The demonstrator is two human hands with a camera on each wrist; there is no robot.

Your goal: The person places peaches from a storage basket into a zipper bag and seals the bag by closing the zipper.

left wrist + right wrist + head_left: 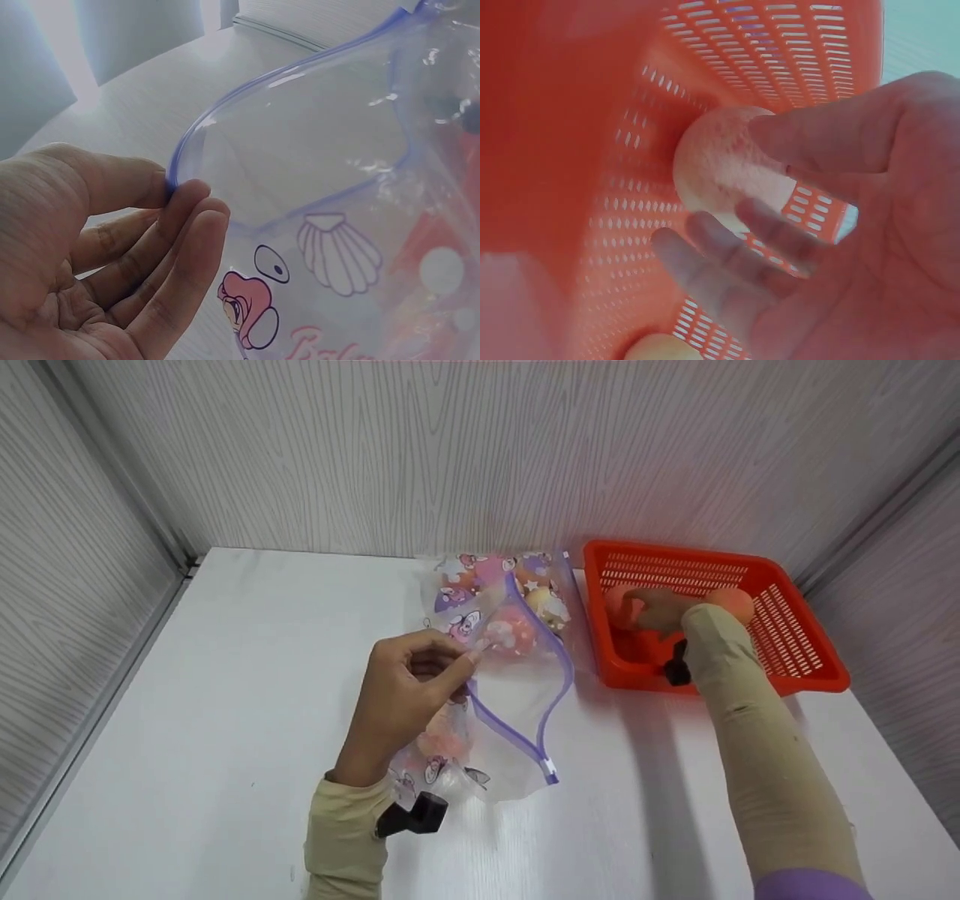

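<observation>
My left hand [409, 690] pinches the rim of a clear zip bag [517, 697] between thumb and fingers. The bag's purple zip edge [255, 82] gapes wide, and a shell and a cartoon figure are printed on its side in the left wrist view. My right hand [660, 611] reaches into the red basket [814, 679]. Its loosely bent, spread fingers lie around a round pinkish ball [724, 169], the thumb overlapping it; firm contact cannot be made out. Another orange ball [731, 604] lies in the basket, partly behind my right wrist.
Behind the open bag lies another printed zip bag [555, 607] with colourful round things inside, close to the basket's left wall. More orange contents [442, 739] show through printed plastic below my left hand. A grey wood-grain panel [375, 457] rises behind the white table [247, 660].
</observation>
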